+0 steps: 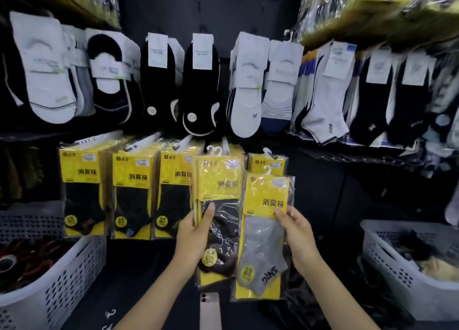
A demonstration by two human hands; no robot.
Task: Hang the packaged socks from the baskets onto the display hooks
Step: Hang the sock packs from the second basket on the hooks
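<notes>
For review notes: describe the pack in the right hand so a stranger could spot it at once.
Below the row of hanging socks runs a line of yellow packs. The nearest, rightmost one is the pack held by the right hand; alone among them, it shows a grey sock.

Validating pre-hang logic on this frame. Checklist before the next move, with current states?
1. Grip of left hand on dark-sock packs: ok.
2. Grip of right hand on grey-sock pack: ok.
3. Its hanger upright and free: ok.
4. Dark-sock packs seated on display hook: cannot tell.
5. Match with yellow pack behind: cannot tell, its sock is hidden.
</notes>
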